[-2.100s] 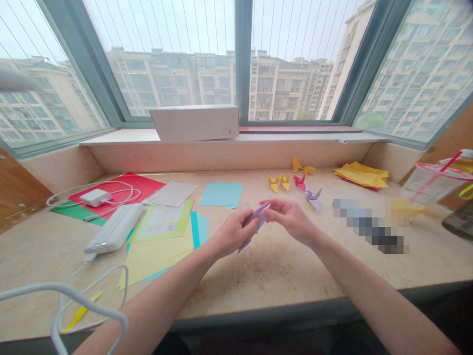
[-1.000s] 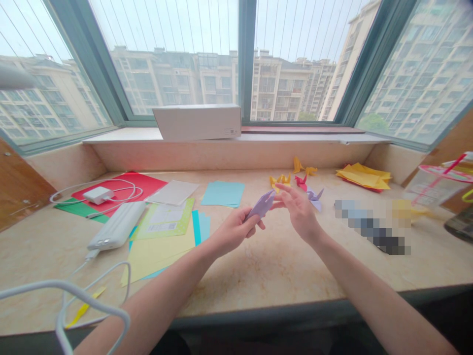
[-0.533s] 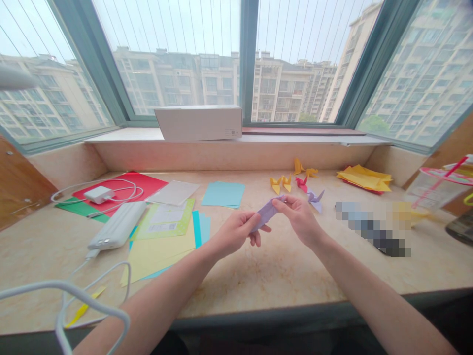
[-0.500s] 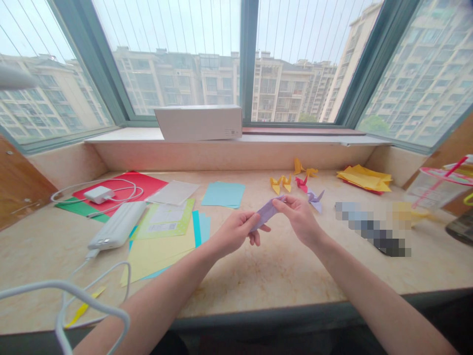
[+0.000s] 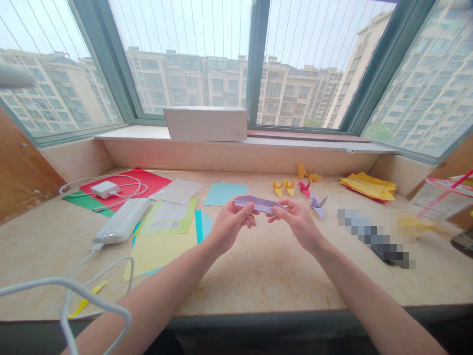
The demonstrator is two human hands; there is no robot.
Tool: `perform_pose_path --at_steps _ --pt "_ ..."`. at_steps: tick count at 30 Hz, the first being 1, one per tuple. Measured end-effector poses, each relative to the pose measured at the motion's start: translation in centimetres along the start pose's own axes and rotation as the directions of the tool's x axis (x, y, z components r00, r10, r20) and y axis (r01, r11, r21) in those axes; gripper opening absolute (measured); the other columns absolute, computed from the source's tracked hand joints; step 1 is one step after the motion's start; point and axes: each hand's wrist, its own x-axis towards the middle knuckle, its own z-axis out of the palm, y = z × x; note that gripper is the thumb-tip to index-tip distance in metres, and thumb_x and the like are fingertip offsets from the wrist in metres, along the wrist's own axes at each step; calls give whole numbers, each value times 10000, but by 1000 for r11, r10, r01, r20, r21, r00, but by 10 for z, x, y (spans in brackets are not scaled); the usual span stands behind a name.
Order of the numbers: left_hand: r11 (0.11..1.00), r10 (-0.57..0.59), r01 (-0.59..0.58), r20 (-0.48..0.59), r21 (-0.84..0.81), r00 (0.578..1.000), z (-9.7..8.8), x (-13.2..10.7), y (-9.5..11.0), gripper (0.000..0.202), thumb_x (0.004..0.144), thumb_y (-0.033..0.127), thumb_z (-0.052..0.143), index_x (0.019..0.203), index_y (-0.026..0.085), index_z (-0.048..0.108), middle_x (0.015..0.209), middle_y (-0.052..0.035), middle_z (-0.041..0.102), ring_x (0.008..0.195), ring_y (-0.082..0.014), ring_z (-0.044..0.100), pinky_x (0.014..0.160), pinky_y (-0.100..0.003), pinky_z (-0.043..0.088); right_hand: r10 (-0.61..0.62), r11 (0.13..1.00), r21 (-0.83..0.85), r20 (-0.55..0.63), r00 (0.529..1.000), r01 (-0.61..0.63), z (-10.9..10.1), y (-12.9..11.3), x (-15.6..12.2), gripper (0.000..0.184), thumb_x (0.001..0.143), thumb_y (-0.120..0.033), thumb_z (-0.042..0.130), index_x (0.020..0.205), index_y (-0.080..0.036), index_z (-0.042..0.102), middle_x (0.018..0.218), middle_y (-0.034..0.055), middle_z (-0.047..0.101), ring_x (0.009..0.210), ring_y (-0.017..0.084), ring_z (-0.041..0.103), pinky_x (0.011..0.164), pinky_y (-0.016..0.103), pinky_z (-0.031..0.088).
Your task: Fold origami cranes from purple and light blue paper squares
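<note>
A folded piece of purple paper [image 5: 260, 205] is stretched sideways between my two hands, above the counter. My left hand [image 5: 236, 217] pinches its left end, thumb on top. The right end is gripped between the thumb and fingers of my right hand [image 5: 291, 217]. Just beyond my right hand lies a purple folded paper crane [image 5: 318, 205]. Behind it sit a red paper crane [image 5: 304, 189] and several yellow paper cranes [image 5: 284, 188]. A stack of light blue square paper [image 5: 226, 194] lies behind my left hand.
On the left are a white power bank [image 5: 121, 221], a charger [image 5: 105, 189] with looped cables, and coloured paper sheets [image 5: 158, 256]. Yellow paper [image 5: 367, 186] lies at the back right, near a plastic cup [image 5: 439, 197]. A white box [image 5: 207, 124] stands on the sill.
The purple paper has turned from a slant to nearly level and now spans between both hands. My right hand has come lower, and the view has shifted slightly.
</note>
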Motion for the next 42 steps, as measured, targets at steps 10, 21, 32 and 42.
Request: perform_pose_path --at_steps 10,21,32,42 --pt "1000 1 -2 34 16 999 -1 -1 -3 415 754 374 800 1040 142 609 768 -13 650 572 -78 549 585 -222 426 39 999 -39 107 994 -35 5 -1 -3 280 827 -444 709 819 -184 606 791 65 775 742 200 728 738 349 536" --pt "907 -62 8 115 421 991 -6 -1 -8 371 872 469 621 736 124 641 547 -3 570 502 -102 502 522 -233 374 23 989 -149 158 987 1 12 7 -8 269 834 -435 711 875 -172 671 825 53 749 755 187 680 709 318 494" --pt "962 8 -48 145 271 989 -2 -4 -12 639 805 396 746 1325 149 469 809 -19 649 591 -109 581 589 -258 467 27 998 -54 147 989 -19 14 1 -7 522 871 -439 663 1281 -173 482 727 37 764 635 197 697 635 327 509" --pt "966 74 -99 109 241 991 1 -4 -8 563 857 385 691 1314 183 431 685 25 628 566 -116 587 583 -253 480 -47 999 28 87 995 45 16 3 -7 480 855 -377 697 1252 -219 478 728 -18 709 637 155 646 664 314 507"
